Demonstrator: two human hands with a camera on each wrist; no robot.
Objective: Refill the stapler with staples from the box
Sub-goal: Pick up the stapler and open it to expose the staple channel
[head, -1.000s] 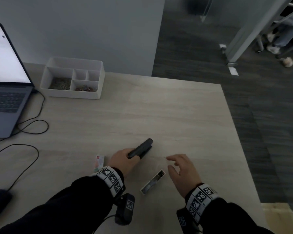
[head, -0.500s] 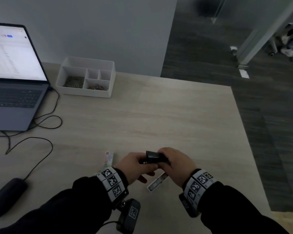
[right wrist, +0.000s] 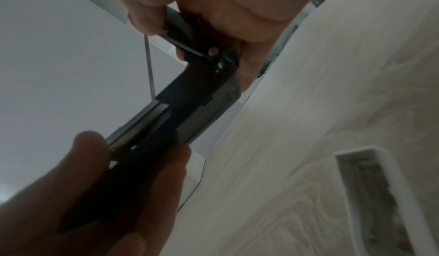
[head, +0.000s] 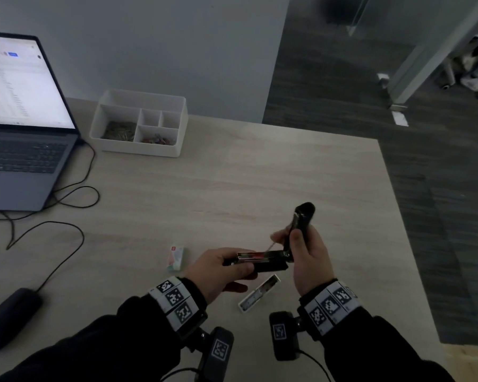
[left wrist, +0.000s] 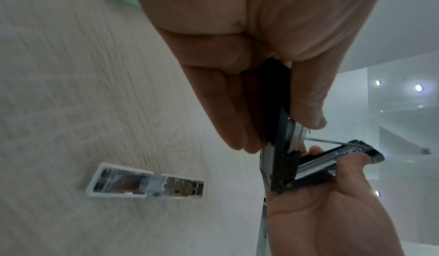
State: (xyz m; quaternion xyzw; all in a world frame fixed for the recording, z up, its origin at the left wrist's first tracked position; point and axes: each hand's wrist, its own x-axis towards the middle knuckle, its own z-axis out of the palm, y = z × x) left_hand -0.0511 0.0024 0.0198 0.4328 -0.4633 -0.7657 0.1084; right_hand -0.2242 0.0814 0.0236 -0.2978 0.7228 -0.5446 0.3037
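The black stapler (head: 262,261) is held above the table, hinged open. My left hand (head: 232,267) grips its base and metal magazine, which lies level; the left wrist view shows this grip (left wrist: 277,113). My right hand (head: 295,238) grips the top cover (head: 302,219) and holds it raised nearly upright. A thin spring rod runs between the two halves. The white inner tray of staples (head: 258,296) lies open on the table just below my hands, also seen from the wrists (left wrist: 145,183) (right wrist: 380,194). The box sleeve (head: 176,257) lies left of my left hand.
An open laptop (head: 20,133) stands at far left with cables (head: 75,194) trailing to a dark object (head: 9,315) near the front edge. A white divided organizer (head: 141,151) sits at the back. The table's right edge (head: 398,216) drops to dark floor.
My left hand alone held the closed stapler low by the table, then my right hand joined it. Now the stapler is lifted and its top cover is swung open.
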